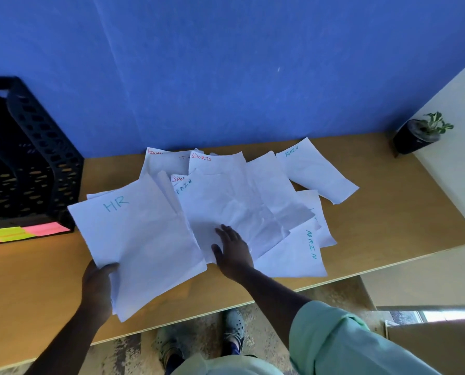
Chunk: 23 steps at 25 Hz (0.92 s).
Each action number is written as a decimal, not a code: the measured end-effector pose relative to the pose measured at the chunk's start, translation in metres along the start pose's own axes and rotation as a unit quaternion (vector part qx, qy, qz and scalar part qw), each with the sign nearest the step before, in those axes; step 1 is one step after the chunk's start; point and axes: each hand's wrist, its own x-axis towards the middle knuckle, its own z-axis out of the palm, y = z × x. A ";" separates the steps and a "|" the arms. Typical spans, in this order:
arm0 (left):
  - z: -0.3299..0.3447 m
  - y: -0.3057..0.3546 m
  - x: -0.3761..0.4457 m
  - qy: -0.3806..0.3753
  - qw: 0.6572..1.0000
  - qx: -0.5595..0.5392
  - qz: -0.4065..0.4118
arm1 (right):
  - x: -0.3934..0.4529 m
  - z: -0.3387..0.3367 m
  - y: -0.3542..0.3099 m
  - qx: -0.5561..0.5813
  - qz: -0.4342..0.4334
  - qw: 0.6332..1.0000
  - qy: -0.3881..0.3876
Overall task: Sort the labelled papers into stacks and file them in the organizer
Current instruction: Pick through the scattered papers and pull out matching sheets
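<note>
From the head camera we look down on a light brown wooden desk [388, 212] set against a blue wall [226, 63], and there is our left hand [97, 286], thumb curled over the near edge of a small stack of white paper sheets [144, 239], the top one marked HR in blue-green ink, gripped and lifted at a tilt over the desk. Our right hand [232, 251] lies flat, fingers straight and slightly spread, pressing on a creased white sheet labelled ADMIN [226, 201] in the middle of the loose pile of white labelled papers [266, 190] fanned across the desk. We read SPORTS in red on a sheet [215, 163] near the wall, and ADMIN again on one at the far right [315, 169] and one at the near right [293, 255]. At the left, against the wall, stands the black perforated plastic file organizer [36, 158], with pink and yellow sticky notes [17, 233] along its front base. In the right corner sits a small green plant in a dark pot [420, 136].
</note>
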 end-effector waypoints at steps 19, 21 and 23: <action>0.047 -0.024 -0.012 -0.048 0.993 0.101 0.021 | -0.002 -0.035 0.060 0.025 0.144 0.988 0.058; 0.046 -0.025 -0.012 -0.044 0.993 0.112 0.015 | -0.003 -0.038 0.065 0.031 0.193 0.971 0.139; 0.044 -0.028 -0.013 -0.042 0.992 0.116 0.012 | -0.003 -0.050 0.078 0.048 0.257 0.940 0.220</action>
